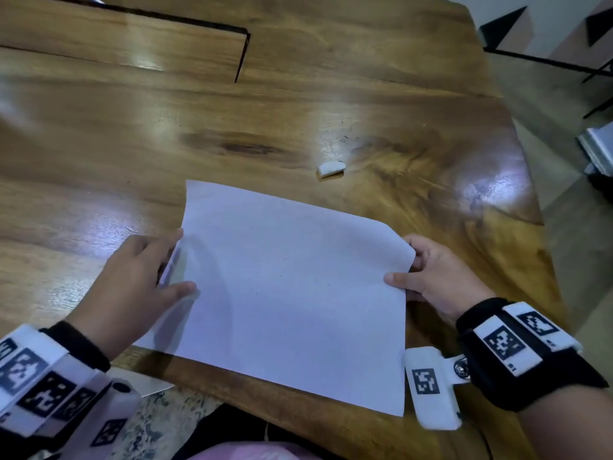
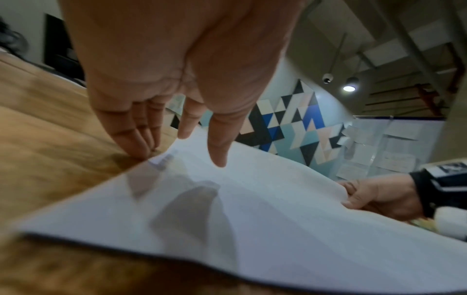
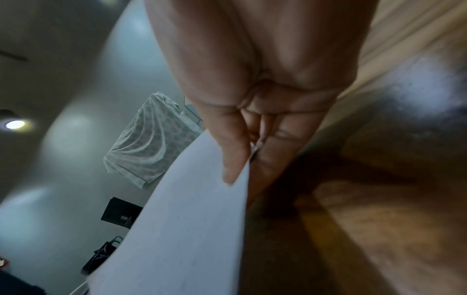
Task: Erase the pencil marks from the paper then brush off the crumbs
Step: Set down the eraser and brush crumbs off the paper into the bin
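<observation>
One table: glossy wooden table, a dark knot beyond the paper.
Room: wall of coloured triangles behind the paper.
Paper: white paper at the table's near edge, sides lifted.
Eraser: white eraser just beyond the paper.
Left hand: pinches the paper's left edge.
Right hand: pinches the paper's right edge.

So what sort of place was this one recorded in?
Probably an office or shared workspace, not a home: a large glossy wooden table, a wall of blue, black and white geometric panels, and a board pinned with paper notes beside it.
</observation>
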### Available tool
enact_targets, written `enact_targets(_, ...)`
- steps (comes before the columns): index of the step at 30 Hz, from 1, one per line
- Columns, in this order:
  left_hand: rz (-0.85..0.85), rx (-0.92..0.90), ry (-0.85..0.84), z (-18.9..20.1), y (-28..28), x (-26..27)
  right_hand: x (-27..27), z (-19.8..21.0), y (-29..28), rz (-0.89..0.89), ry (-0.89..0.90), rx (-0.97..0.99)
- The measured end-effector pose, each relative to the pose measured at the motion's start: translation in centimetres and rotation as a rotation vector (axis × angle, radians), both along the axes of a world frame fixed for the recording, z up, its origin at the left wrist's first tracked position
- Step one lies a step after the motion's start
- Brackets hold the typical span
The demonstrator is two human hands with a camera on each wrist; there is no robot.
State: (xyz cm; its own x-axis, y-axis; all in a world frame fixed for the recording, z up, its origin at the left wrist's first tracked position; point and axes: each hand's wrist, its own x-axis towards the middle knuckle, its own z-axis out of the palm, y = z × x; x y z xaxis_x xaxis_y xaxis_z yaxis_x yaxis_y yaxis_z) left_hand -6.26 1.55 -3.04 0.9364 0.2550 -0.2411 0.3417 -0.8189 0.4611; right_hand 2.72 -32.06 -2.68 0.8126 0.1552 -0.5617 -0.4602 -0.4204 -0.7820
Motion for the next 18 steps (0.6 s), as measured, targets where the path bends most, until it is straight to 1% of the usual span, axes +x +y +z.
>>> enact_targets(3, -0.001, -0.134, -0.016, 0.7, 0.6, -0.4, 0.6, 0.0, -0.3, 0.022, 0.020, 0.060)
enact_targets(5, 0.026, -0.227, 0.008, 0.8, 1.4, -0.7, 0.8, 0.0, -0.3, 0.046, 0.039, 0.093)
enact_targets(7, 0.098, -0.343, 0.036, 0.6, 2.5, -1.5, 1.0, 0.1, 0.0, 0.081, 0.059, 0.125)
enact_targets(9, 0.183, -0.525, 0.024, 0.1, 3.6, -2.5, 1.0, 0.2, 0.5, 0.118, 0.069, 0.158)
enact_targets(12, 0.317, -0.737, 0.037, -0.6, 5.5, -5.4, 0.8, 0.5, 2.4, 0.156, 0.058, 0.186)
enact_targets(13, 0.338, -0.795, 0.038, -0.7, 5.9, -6.4, 0.5, 0.6, 3.3, 0.163, 0.049, 0.192)
enact_targets(15, 0.416, -0.831, 0.004, -1.1, 6.7, -8.7, 0.0, 0.7, 5.7, 0.170, 0.026, 0.207)
enact_targets(17, 0.458, -0.790, -0.021, -2.0, 8.0, -11.0, -0.5, 0.8, 8.3, 0.176, 0.005, 0.216)
enact_targets(18, 0.476, -0.772, 0.001, -2.0, 8.6, -12.3, -0.8, 0.7, 9.7, 0.189, -0.004, 0.221)
